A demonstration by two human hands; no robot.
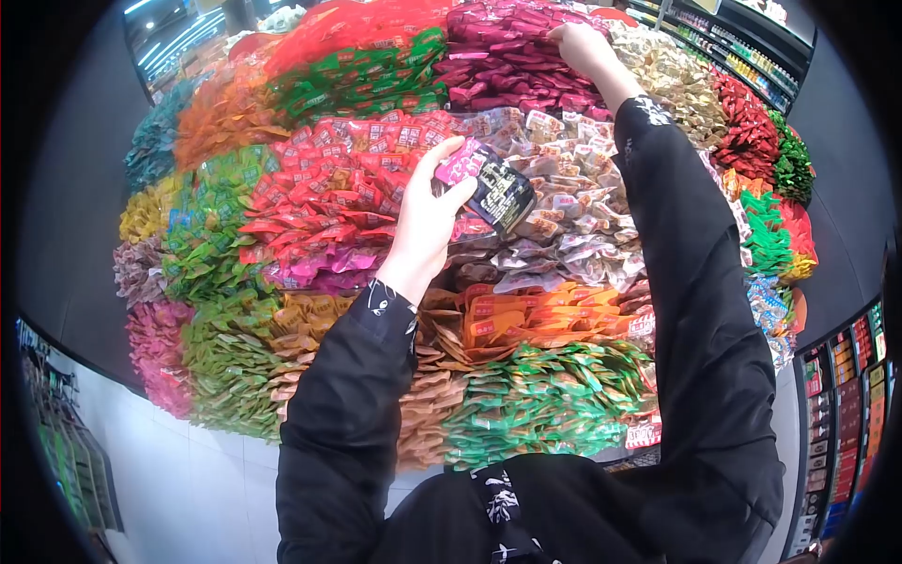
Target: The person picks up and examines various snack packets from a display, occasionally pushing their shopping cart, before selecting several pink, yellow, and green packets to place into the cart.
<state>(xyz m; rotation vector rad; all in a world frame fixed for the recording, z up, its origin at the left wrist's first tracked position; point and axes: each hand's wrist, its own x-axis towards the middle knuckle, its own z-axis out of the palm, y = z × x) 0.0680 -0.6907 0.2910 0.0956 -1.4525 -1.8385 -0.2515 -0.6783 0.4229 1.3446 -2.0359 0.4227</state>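
Observation:
My left hand (424, 209) is closed around a small black-and-pink snack packet (504, 191), thumb in front and fingers behind, raised over the middle of the display. White print covers the packet's dark face. Stretched far forward, my right hand (584, 49) is at the pile of magenta packets (517, 70) at the back. Its fingers look curled together, and whatever they may hold is hidden. Red packets (324, 179) lie under and left of my left hand. Clear-wrapped brownish packets (573, 202) lie just right of the packet I hold.
Around these spread more heaps: orange packets (540, 315), green packets (540, 404) near my body, and dark red packets (747, 117) at the right. A dark display rim (846, 226) curves round the stand. Stocked shelves (841, 423) stand at the right over a pale floor (202, 479).

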